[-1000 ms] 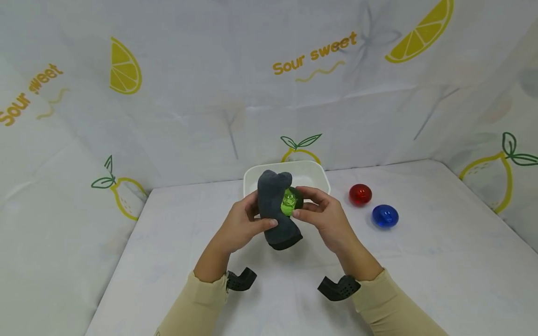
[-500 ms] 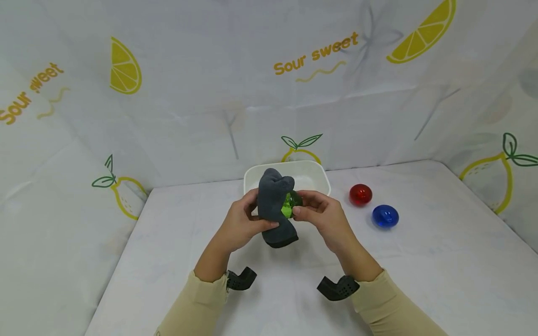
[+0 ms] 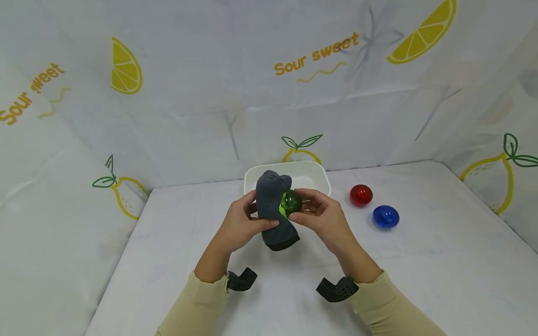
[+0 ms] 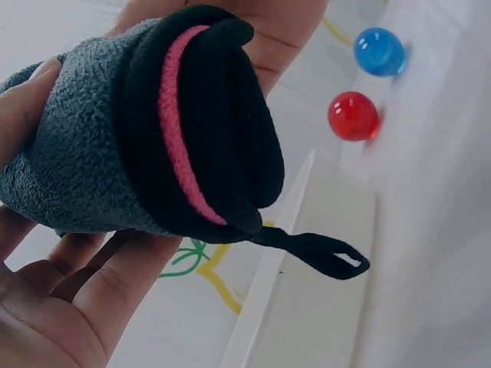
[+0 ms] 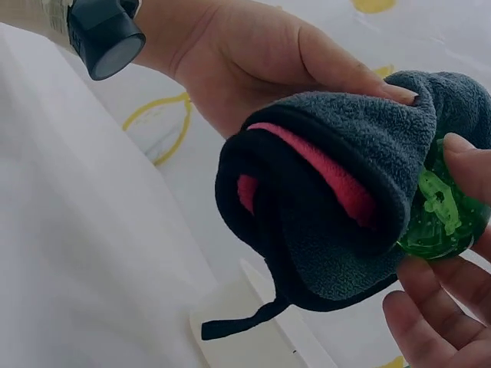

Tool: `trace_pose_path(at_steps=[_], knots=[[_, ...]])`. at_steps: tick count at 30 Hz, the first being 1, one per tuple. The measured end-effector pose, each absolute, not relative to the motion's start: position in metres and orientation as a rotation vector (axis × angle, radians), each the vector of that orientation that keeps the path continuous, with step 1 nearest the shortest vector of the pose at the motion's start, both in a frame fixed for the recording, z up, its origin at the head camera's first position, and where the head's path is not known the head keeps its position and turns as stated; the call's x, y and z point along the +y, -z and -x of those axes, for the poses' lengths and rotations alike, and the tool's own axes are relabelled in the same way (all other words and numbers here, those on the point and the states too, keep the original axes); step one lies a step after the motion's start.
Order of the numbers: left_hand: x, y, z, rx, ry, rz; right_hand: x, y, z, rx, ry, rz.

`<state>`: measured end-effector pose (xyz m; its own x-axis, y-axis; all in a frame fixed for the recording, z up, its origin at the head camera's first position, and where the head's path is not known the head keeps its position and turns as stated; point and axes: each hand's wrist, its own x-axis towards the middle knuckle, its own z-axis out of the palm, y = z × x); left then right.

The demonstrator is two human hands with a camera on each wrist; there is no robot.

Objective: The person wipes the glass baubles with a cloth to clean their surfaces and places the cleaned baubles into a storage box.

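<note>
In the head view, my left hand (image 3: 244,221) grips a folded dark grey towel (image 3: 269,200), raised above the table. The left wrist view shows the towel's black trim, a strip of pink fabric (image 4: 182,123) and a black hanging loop (image 4: 330,257). My right hand (image 3: 323,214) holds a clear green ball (image 3: 292,202) between thumb and fingers, against the towel's right side. In the right wrist view, a paler green shape is visible in the ball (image 5: 439,203), and the towel covers part of its left side.
A white rectangular tray (image 3: 313,175) stands behind the hands near the back wall. To the right, a clear red ball (image 3: 360,195) and a clear blue ball (image 3: 385,217) lie on the white-covered table (image 3: 441,270). Lemon-printed cloth (image 3: 189,116) hangs behind.
The towel's top bent rightward over the ball, then drew back left. The green ball has turned, and more of its dark green side shows. Both hands stay nearly in place.
</note>
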<state>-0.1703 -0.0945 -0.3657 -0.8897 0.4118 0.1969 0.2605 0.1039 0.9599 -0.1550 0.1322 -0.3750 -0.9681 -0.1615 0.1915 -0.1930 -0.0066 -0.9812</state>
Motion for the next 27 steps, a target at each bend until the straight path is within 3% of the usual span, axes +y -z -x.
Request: trace_pose_path(at_steps=[15, 27], knots=[[-0.0927, 0.3718, 0.1717, 2.342, -1.894, -0.761, 0.1261, 0.3774, 0.1524, -2.162, -1.845, -0.573], [-0.0910, 0.3718, 0.1713, 2.387, -1.855, -0.820, 0.1247, 0.3795, 0.1500, -2.161, -1.741, -0.535]])
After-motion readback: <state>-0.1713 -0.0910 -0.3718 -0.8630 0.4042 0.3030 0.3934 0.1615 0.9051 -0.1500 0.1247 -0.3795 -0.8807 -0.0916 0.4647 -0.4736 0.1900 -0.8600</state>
